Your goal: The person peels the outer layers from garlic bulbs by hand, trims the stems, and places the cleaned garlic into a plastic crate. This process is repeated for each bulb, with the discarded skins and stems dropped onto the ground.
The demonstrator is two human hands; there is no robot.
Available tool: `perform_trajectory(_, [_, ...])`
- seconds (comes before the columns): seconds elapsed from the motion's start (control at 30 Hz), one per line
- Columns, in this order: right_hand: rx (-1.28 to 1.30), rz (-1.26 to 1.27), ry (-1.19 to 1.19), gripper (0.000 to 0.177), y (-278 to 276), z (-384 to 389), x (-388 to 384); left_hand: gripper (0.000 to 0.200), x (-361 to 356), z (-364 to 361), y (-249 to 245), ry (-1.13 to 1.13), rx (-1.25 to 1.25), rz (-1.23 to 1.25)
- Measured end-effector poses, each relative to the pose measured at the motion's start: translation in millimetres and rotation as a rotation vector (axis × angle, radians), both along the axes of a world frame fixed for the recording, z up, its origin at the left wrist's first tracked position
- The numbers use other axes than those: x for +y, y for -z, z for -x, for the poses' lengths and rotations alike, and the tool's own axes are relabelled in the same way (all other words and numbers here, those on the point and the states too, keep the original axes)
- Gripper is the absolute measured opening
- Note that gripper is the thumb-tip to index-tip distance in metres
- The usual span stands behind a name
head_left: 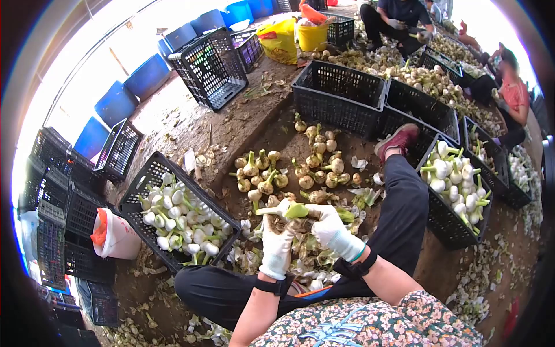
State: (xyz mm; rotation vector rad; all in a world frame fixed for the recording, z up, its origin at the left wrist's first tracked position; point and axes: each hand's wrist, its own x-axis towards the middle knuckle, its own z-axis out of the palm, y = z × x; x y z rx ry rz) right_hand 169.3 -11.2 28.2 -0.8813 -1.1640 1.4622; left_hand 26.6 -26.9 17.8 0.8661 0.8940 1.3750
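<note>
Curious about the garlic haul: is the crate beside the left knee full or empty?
Well filled: white garlic lies piled inside the crate, bulb against bulb. How deep it goes, I cannot tell.

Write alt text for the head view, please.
A gloved left hand holds a garlic bulb, the gloved right hand close against it, above scattered peelings. Dirt-stained bulbs lie beyond; black crates of whiter bulbs stand on either side.
</note>
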Motion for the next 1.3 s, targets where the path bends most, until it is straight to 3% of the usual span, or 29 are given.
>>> perform_trajectory(0.03, [-0.001,0.001,-0.005,0.019,-5,-1,-1,0.061,1,1,-4,-0.005,-0.001,0.001])
perform_trajectory(0.1, [0.176,0.245,-0.161,0.019,-18,-5,-2,0.042,2,8,-11,0.068,-0.274,0.144])
perform_trajectory(0.17, [0.164,0.206,-0.195,0.025,-8,-12,0,0.033,1,15,-12,0.003,-0.310,0.138])
perform_trajectory(0.23, [0.529,0.390,-0.028,0.024,-2,-15,0,0.033,2,17,-17,-0.082,-0.392,0.121])
perform_trajectory(0.3, [0.717,0.476,0.203,0.028,3,-24,5,0.038,1,35,-13,-0.069,-0.483,0.096])
perform_trajectory(0.37, [0.093,0.417,0.058,0.033,41,-58,22,0.041,1,42,-21,-0.054,-0.388,0.013])
perform_trajectory(0.4, [-0.672,0.229,-0.106,0.038,11,-57,21,0.046,-1,45,-19,-0.046,-0.328,-0.004])
perform_trajectory(0.43, [-1.200,-0.169,0.150,0.040,22,-45,8,0.049,0,45,-15,-0.051,-0.258,-0.070])
perform_trajectory(0.5, [-0.758,-0.097,0.134,0.041,-23,-25,5,0.048,1,36,-13,-0.093,-0.158,-0.158])
perform_trajectory(0.57, [-0.624,-0.167,0.058,0.036,-50,-9,7,0.043,-2,29,-11,-0.140,-0.058,-0.153])
perform_trajectory(0.63, [-0.814,-0.480,0.092,0.026,-45,4,10,0.036,-4,23,-13,-0.144,-0.073,-0.133])
perform_trajectory(0.7, [-0.832,-0.484,0.098,0.020,-46,9,11,0.031,-4,24,-11,-0.191,0.073,-0.087])
perform_trajectory(0.9, [-1.056,-0.477,0.049,0.025,-39,21,13,0.027,-7,32,1,-0.216,0.107,-0.091])
perform_trajectory(1.03, [-0.859,-0.364,0.112,0.025,-28,27,16,0.029,-5,29,-7,-0.191,0.064,0.027])
perform_trajectory(1.13, [-0.780,-0.247,0.083,0.025,-22,37,12,0.032,0,23,5,-0.386,-0.093,0.053])
perform_trajectory(1.3, [-0.895,-0.438,0.247,0.013,-5,29,28,0.037,1,38,5,-0.213,-0.184,0.032])
